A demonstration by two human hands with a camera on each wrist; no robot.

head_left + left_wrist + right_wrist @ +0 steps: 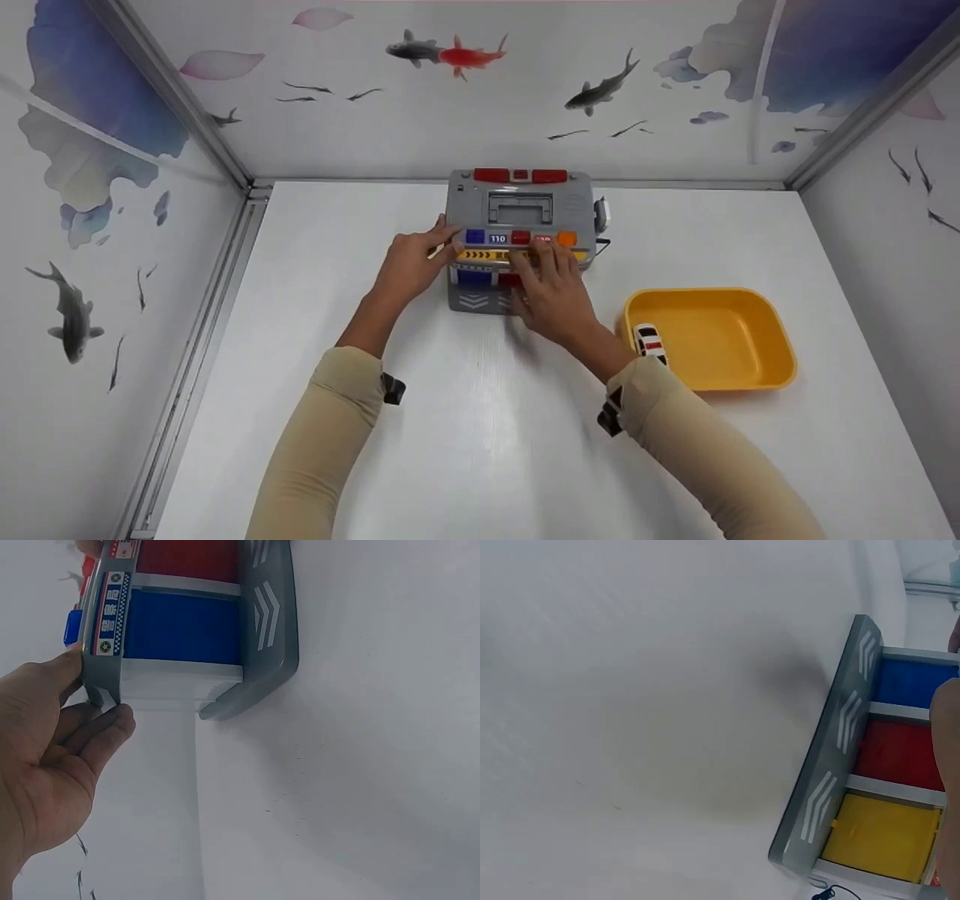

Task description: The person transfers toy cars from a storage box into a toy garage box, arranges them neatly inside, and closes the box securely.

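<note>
A grey toy garage (466,210) stands at the back of the table, with a blue button (475,236), a red button (520,237) and an orange button (567,238) along its roof. Its blue door (904,682), red door (900,754) and yellow door (881,836) are down. My left hand (409,266) pinches the roof's left front corner, thumb above and fingers beneath in the left wrist view. Over the front edge lies my right hand (555,300), its loosely bent fingers touching the roof near the red and orange buttons. That hand hides part of the doors.
A yellow tray (784,360) sits to the right, beside my right forearm, with a white toy car (649,343) at its left wall. A white part (602,215) and a dark cord (844,889) stick out at the garage's right side. Printed panels enclose the table.
</note>
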